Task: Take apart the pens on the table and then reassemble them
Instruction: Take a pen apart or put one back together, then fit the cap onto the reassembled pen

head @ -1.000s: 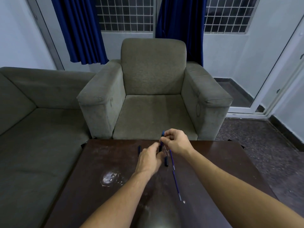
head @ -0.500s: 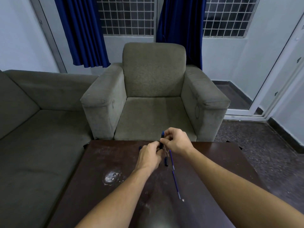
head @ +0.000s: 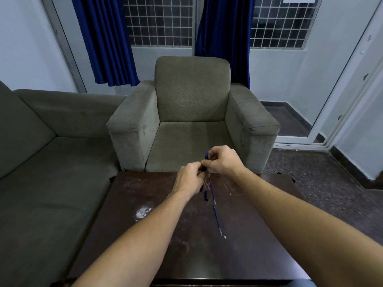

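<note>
A blue pen is being held just above the far edge of the table, between two bare hands. Its upper part is being gripped by the right hand, with the fingers being curled closely round it, so that only the blue top end is being shown above the knuckles. Its lower, darker end is being pinched by the left hand, and the fingertips of both hands are being brought into touch there. Whether the pen is whole cannot be told, since most of it is being hidden by the fingers.

Loose parts are being seen lying on the table, on the near side of the hands. A short dark pen piece is lying close by the left hand, and a thin blue refill is lying just to its right. A second thin blue refill is lying toward the middle of the table, almost end to end with the first, with its pale tip being pointed toward the table's near edge. A whitish smudge is being shown on the table's left half.

Both forearms are being stretched across the table from its near edge. Beyond the far edge of the table a grey-green armchair is being faced, and a matching sofa is being seen along the table's left side.
</note>
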